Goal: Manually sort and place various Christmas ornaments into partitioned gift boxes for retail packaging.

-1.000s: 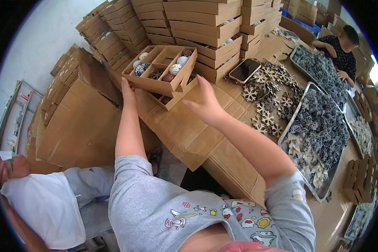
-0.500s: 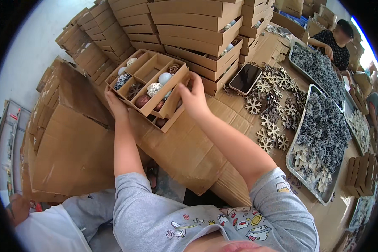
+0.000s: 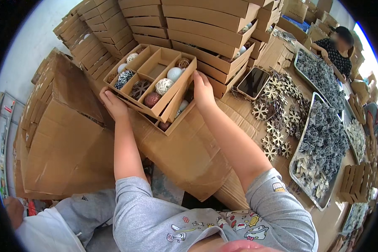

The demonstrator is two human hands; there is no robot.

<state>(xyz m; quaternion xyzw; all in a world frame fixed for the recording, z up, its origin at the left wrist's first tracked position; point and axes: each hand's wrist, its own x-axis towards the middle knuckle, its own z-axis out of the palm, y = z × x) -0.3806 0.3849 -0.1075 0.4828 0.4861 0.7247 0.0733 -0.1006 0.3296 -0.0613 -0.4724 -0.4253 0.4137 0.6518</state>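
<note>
A cardboard divided box [image 3: 177, 93] is between my two hands, tilted over another cardboard box [image 3: 181, 120] of ornaments beneath it. Its compartments hold a woven white ball [image 3: 164, 86], a pale glittery ball [image 3: 174, 74], a brown ball [image 3: 152, 99], a frosted pine cone [image 3: 124, 79], a dark snowflake [image 3: 141, 88] and more balls; one compartment shows bare cardboard. My left hand [image 3: 114, 106] is closed on the box's near left side, its fingers partly hidden. My right hand [image 3: 204, 90] grips the right side, fingertips against the outer wall.
Stacked cardboard boxes [image 3: 206, 25] rise behind. At right lie a phone [image 3: 254, 82], wooden snowflakes [image 3: 277, 136] and metal trays [image 3: 293, 168] of frosted pine cones. A large carton [image 3: 67, 147] stands at left. One person [image 3: 334, 52] sits far right; another's leg [image 3: 86, 210] is lower left.
The upper box has shifted slightly right in view, and more of the lower box's contents shows beneath it. My right hand has moved outward along its side. The view has shifted a little too.
</note>
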